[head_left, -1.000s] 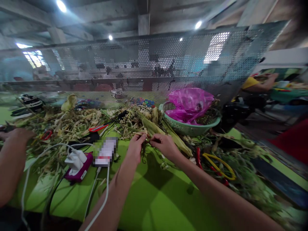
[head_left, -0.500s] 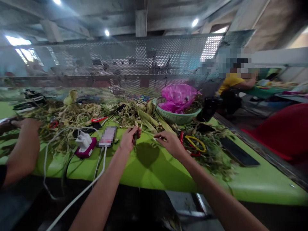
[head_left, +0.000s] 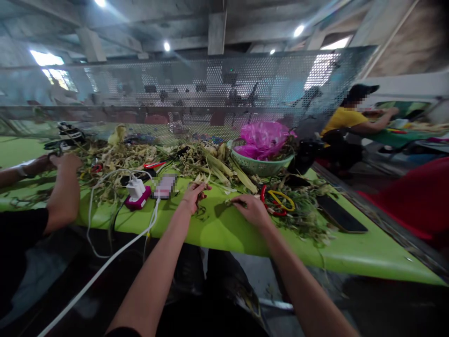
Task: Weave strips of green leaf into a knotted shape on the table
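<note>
My left hand (head_left: 194, 195) rests on the green table (head_left: 224, 229) with its fingers curled on a thin strand of plant stalk (head_left: 201, 213). My right hand (head_left: 250, 209) lies palm down a little to the right, fingers pinched on a small green piece (head_left: 229, 202). Just beyond both hands lies a heap of corn husks and stalks (head_left: 206, 166). Red and yellow scissors (head_left: 277, 201) lie right of my right hand.
A teal basket (head_left: 261, 166) with a pink bag (head_left: 263, 138) stands behind. A phone, a charger block (head_left: 136, 193) and white cables lie at left. A co-worker's arm (head_left: 63, 187) reaches onto the table at left. A person in yellow (head_left: 345, 119) sits far right. A dark flat slab (head_left: 342, 214) lies on the right.
The view pulled back and the table edge came into sight. Both my hands came down from the husk pile onto the bare green surface, closer to me.
</note>
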{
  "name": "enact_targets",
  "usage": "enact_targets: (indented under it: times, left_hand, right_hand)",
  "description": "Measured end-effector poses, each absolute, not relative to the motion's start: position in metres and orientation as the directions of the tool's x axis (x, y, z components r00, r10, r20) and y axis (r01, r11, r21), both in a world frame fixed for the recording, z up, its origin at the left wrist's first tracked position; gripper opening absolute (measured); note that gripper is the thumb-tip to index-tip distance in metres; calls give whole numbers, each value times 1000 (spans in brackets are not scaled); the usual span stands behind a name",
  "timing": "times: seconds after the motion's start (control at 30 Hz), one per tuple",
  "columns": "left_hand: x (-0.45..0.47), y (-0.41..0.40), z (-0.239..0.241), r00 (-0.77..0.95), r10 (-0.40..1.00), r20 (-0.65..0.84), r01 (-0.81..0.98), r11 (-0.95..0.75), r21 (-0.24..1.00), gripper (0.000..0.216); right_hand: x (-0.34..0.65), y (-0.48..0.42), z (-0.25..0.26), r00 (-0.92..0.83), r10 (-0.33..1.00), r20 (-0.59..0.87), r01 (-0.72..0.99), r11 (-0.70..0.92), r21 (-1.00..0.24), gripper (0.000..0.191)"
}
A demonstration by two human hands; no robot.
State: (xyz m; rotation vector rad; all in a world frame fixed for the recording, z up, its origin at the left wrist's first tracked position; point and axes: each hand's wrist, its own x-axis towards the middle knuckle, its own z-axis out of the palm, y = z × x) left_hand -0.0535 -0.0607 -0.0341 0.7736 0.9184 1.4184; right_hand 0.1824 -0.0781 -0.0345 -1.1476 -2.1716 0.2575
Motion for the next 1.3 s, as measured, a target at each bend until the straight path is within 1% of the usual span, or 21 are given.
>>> enact_targets:
  times: [0.1,0.2,0.3,0.43,0.63,0.8,0.9,0.97,1.03,1.1,1.13,1.2,1.3]
  left_hand:
    - [-53,-61,-36,-63,997,-54,-439,21,898,35]
    - [-51,-62,-36,-72,996,-47,-409,13,912,33]
    - [-50,-62,-36,-74,996,-43,-390,11,921,32]
    - [-50,-60,-38,-62,997,-39,-381,13,925,33]
    - [-48,-61,-36,-61,997,-37,-398,10,917,33]
    - [-49,-63,-33,-56,997,-56,-422,27,906,33]
    - [-50,-64,-33,-38,998,-42,-413,22,910,32]
    - [-49,-66,-33,21,999,35,-301,-27,953,29]
    - [-45,-68,-35,140,978,152,-80,-142,987,26]
    - [-41,-69,-38,252,937,242,138,-283,949,23]
    - [-40,-69,-39,283,922,264,206,-328,922,22]
    - [-37,-70,-41,283,912,297,280,-374,884,24]
    - [-35,-71,-41,230,915,332,322,-393,861,26]
  right_hand:
    - [180,-80,-35,-383,791,478,690,589,-421,20]
    - [177,-84,-35,-406,778,480,737,589,-332,23]
    - [173,-89,-32,-458,761,460,747,610,-266,17]
    - [169,-92,-28,-484,745,458,719,637,-277,13]
    - [166,-94,-28,-510,724,465,671,673,-312,12]
    - [165,-95,-30,-457,732,505,701,646,-302,12]
    - [168,-94,-27,-372,738,562,726,609,-319,14]
    - [172,-93,-25,-286,750,596,743,566,-357,15]
    - [177,-92,-24,-213,767,605,747,527,-406,17]
    - [182,-90,-25,-155,784,601,740,495,-455,19]
    - [185,-88,-27,-130,792,597,738,479,-476,20]
    - [188,-83,-30,-90,802,590,739,451,-501,21]
    - [188,-72,-30,-86,828,554,757,416,-504,21]
